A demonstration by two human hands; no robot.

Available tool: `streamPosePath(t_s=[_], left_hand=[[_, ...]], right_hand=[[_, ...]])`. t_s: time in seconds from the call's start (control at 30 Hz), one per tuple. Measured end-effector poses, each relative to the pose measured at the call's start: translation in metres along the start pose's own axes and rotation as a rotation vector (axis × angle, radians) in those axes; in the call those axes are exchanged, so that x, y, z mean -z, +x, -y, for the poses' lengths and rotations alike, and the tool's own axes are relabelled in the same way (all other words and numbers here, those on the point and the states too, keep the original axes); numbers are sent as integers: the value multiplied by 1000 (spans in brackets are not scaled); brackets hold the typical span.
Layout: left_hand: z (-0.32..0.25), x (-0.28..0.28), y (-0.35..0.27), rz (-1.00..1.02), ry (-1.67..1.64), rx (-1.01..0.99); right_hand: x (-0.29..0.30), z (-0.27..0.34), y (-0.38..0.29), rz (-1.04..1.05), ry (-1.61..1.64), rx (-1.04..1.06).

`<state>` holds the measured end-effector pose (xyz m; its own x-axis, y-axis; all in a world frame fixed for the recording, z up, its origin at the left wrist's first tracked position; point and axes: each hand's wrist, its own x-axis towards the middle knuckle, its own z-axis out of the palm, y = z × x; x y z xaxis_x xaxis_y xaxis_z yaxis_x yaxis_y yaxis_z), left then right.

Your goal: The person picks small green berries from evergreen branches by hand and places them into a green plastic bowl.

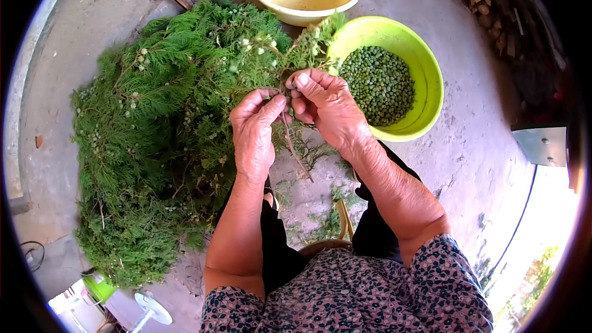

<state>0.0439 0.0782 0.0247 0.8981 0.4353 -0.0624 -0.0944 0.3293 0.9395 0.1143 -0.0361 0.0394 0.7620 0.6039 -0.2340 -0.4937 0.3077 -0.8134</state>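
A cut conifer sprig (319, 39) bearing pale green cones rises between my hands, its thin brown stem hanging down towards the floor. My left hand (259, 120) pinches the stem between thumb and fingers. Close beside it, my right hand (323, 101) has its thumb and fingers closed at the sprig, around its cones or twigs; the fingers hide exactly what. A large heap of leafy conifer branches (157, 115) with cones spreads to the left. Small round green cones (379, 85) partly fill a lime-green plastic basin (430, 78), right next to my right hand.
A pale yellow basin (307, 11) stands beyond the heap. Leafy scraps (328, 224) lie on the concrete floor between my legs. Chopped firewood (481, 4) is stacked at the upper right, and a green container (99, 289) is at the lower left.
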Motion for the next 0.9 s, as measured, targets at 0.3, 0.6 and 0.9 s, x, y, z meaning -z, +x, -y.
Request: streamPosePath(t_s=[0.3, 0.6, 0.9], left_hand=[[-3, -1, 2, -71, -7, -43], [-4, 3, 1, 28, 20, 37], [0, 14, 8, -176, -155, 52]], right_hand=[[-3, -4, 0, 36, -66, 22], [-4, -9, 4, 11, -190, 71], [7, -1, 9, 74, 286, -39]])
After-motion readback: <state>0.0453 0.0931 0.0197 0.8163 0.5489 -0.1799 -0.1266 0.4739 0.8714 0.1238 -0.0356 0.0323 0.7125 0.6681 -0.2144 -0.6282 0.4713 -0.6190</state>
